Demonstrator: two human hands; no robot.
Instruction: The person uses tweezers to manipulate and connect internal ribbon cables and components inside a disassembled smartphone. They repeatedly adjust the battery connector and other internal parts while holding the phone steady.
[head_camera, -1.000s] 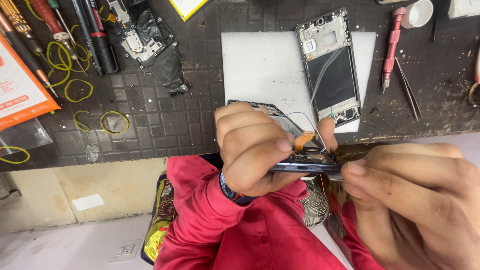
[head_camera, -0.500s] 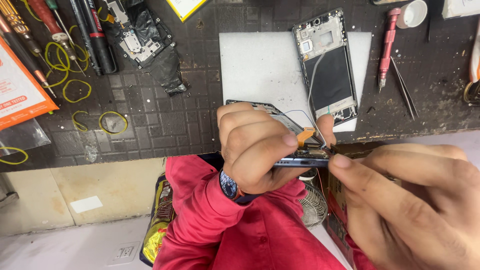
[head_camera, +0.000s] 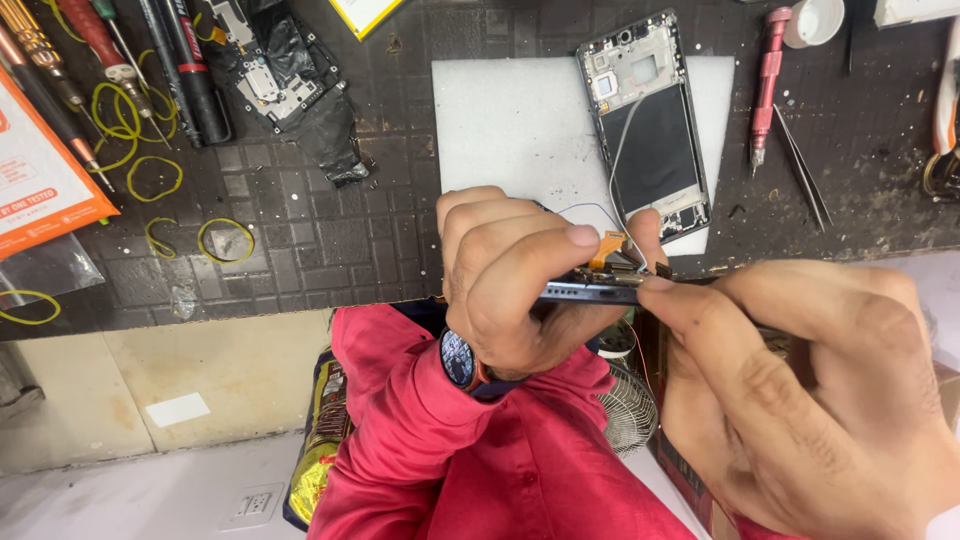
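My left hand (head_camera: 520, 280) grips a dark phone display panel (head_camera: 585, 291) edge-on, just in front of the table edge, with an orange flex cable (head_camera: 606, 246) sticking up from it. My right hand (head_camera: 800, 400) pinches at the panel's right end, fingertips touching it by the flex cable; whatever small thing it pinches is hidden. An opened phone frame (head_camera: 650, 130) with exposed boards lies on a white mat (head_camera: 510, 130) behind the hands. My left arm wears a red sleeve (head_camera: 480, 450) and a wristwatch (head_camera: 458, 358).
A pink screwdriver (head_camera: 767, 85) and tweezers (head_camera: 800, 180) lie right of the mat. Screwdrivers (head_camera: 110, 60), yellow rubber bands (head_camera: 225, 240) and a black phone part (head_camera: 290, 90) sit on the dark gridded work mat (head_camera: 330, 240) at left. An orange package (head_camera: 40, 180) is far left.
The view shifted slightly. My right hand's fingers have closed in on the panel's right end; the left hand keeps its grip.
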